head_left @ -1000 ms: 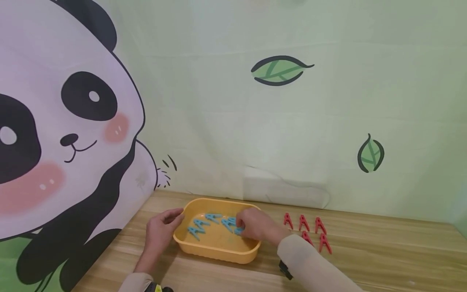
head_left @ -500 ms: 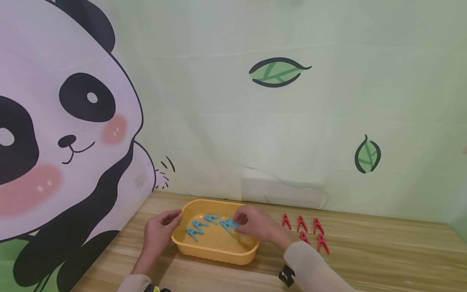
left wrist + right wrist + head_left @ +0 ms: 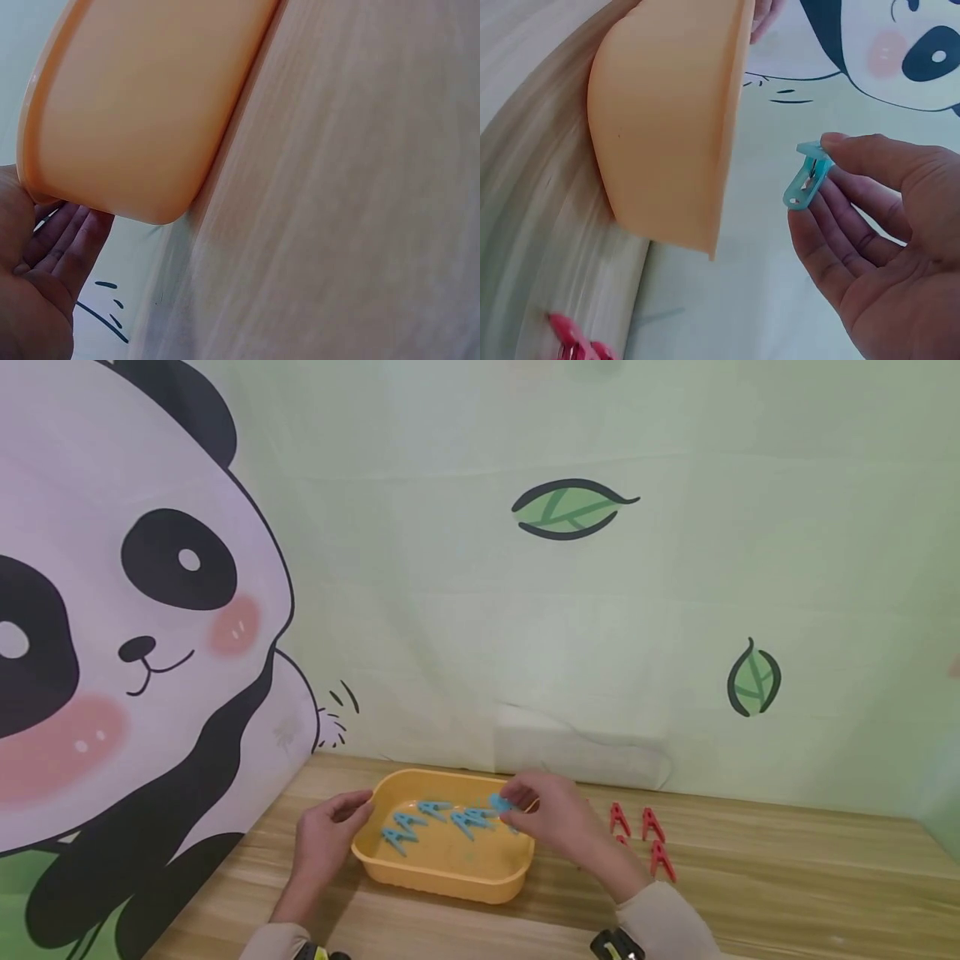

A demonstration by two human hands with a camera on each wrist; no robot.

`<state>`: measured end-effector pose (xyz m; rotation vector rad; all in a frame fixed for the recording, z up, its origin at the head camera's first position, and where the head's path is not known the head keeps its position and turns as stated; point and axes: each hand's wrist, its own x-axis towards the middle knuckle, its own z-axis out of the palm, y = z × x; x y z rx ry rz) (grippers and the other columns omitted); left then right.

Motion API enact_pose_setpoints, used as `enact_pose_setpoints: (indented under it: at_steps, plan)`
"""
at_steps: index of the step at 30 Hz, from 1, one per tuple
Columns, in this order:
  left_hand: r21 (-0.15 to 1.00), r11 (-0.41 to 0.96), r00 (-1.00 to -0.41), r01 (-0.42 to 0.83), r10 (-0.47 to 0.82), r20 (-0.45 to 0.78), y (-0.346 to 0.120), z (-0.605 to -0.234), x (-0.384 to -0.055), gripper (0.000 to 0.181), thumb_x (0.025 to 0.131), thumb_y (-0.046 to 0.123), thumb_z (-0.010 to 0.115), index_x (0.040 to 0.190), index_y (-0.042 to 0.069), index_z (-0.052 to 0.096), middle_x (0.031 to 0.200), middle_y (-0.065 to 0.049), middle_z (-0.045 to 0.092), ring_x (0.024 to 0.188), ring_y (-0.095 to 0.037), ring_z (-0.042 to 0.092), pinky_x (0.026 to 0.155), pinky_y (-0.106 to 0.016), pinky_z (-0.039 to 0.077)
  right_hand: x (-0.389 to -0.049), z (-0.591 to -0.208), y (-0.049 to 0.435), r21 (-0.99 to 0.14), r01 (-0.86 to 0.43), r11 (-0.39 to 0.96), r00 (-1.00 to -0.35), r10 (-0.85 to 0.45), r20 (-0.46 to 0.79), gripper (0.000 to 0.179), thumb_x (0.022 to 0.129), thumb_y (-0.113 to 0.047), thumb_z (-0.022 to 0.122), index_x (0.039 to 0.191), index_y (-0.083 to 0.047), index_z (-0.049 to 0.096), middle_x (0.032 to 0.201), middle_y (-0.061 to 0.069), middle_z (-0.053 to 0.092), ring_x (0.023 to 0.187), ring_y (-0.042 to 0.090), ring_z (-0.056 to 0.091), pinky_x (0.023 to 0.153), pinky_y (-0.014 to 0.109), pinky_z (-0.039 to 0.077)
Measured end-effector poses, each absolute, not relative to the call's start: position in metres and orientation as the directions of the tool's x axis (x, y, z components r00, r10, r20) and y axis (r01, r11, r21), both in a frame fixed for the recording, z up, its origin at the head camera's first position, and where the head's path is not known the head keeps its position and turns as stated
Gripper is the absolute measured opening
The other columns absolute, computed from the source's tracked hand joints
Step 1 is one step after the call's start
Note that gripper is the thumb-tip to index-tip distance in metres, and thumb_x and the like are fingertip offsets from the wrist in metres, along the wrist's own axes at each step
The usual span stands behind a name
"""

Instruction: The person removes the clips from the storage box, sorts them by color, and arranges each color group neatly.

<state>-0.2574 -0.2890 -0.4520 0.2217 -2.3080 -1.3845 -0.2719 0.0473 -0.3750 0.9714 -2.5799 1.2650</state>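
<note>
My right hand pinches a light blue clothespin between thumb and fingertips, held up over the right end of a yellow plastic tub. In the right wrist view the pin stands apart from the tub's rim. Inside the tub, several more blue clothespins lie spread along the bottom, left and centre. My left hand holds the tub's left end at the rim. From the left wrist view, its fingers reach beneath the rim against the outer wall, while the thumb tip is hidden.
Several red clothespins stand on the wooden table right of the tub, some partly behind my right forearm. Behind the table hangs a pale green cloth printed with a panda and leaves.
The right hand has lifted from among the blue clothespins in the tub and moved right with one pinched in its fingers. The left hand stays at the tub's rim.
</note>
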Motion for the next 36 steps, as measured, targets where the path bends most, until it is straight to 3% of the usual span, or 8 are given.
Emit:
enact_pose_setpoints:
  at_steps: [16,25,36]
  plan:
    - [0.873,0.482,-0.9,0.075,-0.343,0.267,-0.285,-0.452,-0.258,0.025,0.101,0.013,0.075,0.122,-0.002,0.077,0.118,-0.017,0.077,0.111,-0.03,0.073,0.078,-0.009,0.05,-0.249,-0.388,0.113,-0.728,-0.424,0.539,-0.902,-0.32,0.288,0.01,0.095,-0.012,0.082,0.099,-0.007,0.074,0.09,-0.003,0.071,0.082,0.012,0.066,0.074,0.028,0.057]
    - [0.875,0.479,-0.895,0.067,-0.359,0.265,-0.289,-0.452,-0.255,0.026,0.102,0.014,0.075,0.123,-0.001,0.077,0.12,-0.017,0.076,0.111,-0.029,0.073,0.078,-0.008,0.05,-0.247,-0.407,0.122,-0.741,-0.297,0.602,-0.953,-0.237,0.189,0.014,0.089,-0.001,0.085,0.095,-0.006,0.074,0.085,-0.004,0.068,0.08,0.013,0.063,0.071,0.029,0.058]
    - [0.871,0.487,-0.903,0.061,-0.346,0.257,-0.287,-0.451,-0.256,0.027,0.102,0.014,0.073,0.125,-0.001,0.076,0.123,-0.017,0.075,0.114,-0.03,0.072,0.079,-0.007,0.049,-0.241,-0.423,0.131,-0.729,-0.255,0.636,-0.967,-0.189,0.174,0.017,0.086,-0.003,0.088,0.093,-0.006,0.073,0.082,-0.003,0.067,0.078,0.012,0.062,0.07,0.028,0.055]
